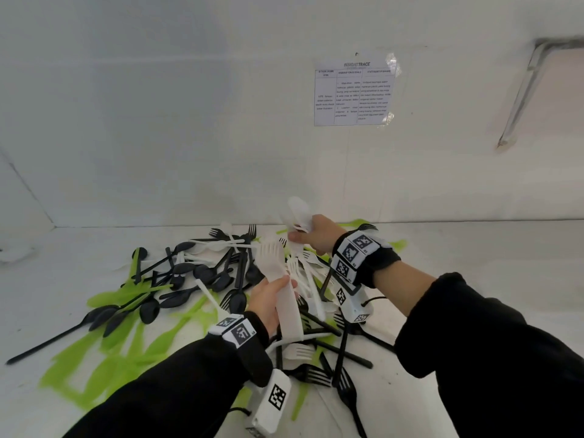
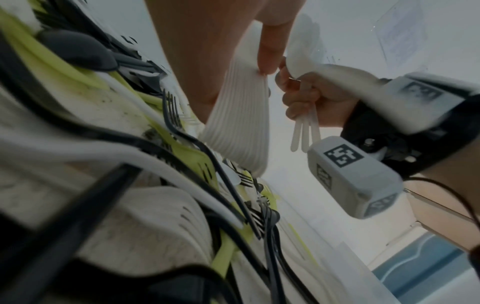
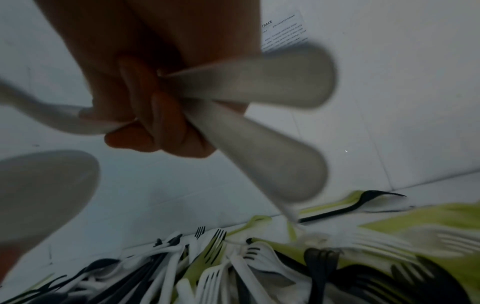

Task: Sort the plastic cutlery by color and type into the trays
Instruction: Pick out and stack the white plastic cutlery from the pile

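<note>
Plastic cutlery in black, white and lime green (image 1: 202, 279) lay heaped on the white table (image 1: 474, 263), forks, spoons and knives crossing at every angle. No tray showed in any view, so I could not tell where the sorted pieces were meant to go.

The person's left hand (image 1: 271, 303) was curled round a thick nested stack of white plastic forks (image 1: 282, 289); the stack's long axis ran away from the body, tines (image 1: 270, 249) pointing toward the far wall, handle ends sticking out behind the palm. From the left wrist view the stacked edges (image 2: 239, 115) looked tightly packed, with the thumb (image 2: 270, 47) pressing on top.

The right hand (image 1: 319, 235) was raised above the far side of the heap, just beyond the fork tines, fingers closed round a small bunch of white plastic spoons (image 1: 298, 210). Their bowls stood up toward the wall and their handles (image 2: 303, 133) hung below the fist, splayed apart, not aligned.

I judged the sorting barely begun, since most of the heap was unsorted. The white pieces left loose lay mostly between the 2 hands (image 1: 309, 273), closer to the right hand, though both hands were already full.
</note>
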`<state>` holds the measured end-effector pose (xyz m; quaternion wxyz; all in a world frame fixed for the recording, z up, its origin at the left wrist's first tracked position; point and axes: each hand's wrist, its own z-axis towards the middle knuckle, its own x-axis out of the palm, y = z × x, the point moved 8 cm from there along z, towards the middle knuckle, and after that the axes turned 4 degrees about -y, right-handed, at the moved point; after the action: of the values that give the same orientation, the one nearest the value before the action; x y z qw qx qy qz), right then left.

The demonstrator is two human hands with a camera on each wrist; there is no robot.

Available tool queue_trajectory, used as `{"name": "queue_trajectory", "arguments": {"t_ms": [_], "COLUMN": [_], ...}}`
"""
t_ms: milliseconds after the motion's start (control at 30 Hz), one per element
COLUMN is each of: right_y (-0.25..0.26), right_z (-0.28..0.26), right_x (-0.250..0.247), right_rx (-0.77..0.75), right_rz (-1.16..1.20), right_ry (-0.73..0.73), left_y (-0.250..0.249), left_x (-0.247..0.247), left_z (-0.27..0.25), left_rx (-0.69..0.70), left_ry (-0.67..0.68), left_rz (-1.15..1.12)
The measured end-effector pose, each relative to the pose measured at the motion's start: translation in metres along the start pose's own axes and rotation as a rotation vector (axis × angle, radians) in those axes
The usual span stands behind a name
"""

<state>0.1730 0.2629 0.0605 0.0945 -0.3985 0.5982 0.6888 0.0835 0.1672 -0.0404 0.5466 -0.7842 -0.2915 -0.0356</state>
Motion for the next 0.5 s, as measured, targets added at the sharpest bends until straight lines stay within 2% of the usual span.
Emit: {"name": "queue_trajectory", "arguments": {"t_ms": [133,233,500], "right_y": [-0.001,-0.008,-0.013], "right_z": [-0.01,-0.017,-0.029], "right_x": [0.022,0.04,0.065], "right_rx": [0.01,0.056,0.235], "right_rz": [0.083,0.207,0.408], "right_ry": [-0.058,-0.083,-0.118], "left_y": [0.003,0.0,-0.004], "left_x": [0.001,-0.003,-0.031], "left_z": [-0.017,-0.02,-0.016], "left_rx": [-0.077,-0.039,0.056], "left_ry": [0.09,0.118,0.024], "left_rz": [-0.017,-0.011,0.035]}}
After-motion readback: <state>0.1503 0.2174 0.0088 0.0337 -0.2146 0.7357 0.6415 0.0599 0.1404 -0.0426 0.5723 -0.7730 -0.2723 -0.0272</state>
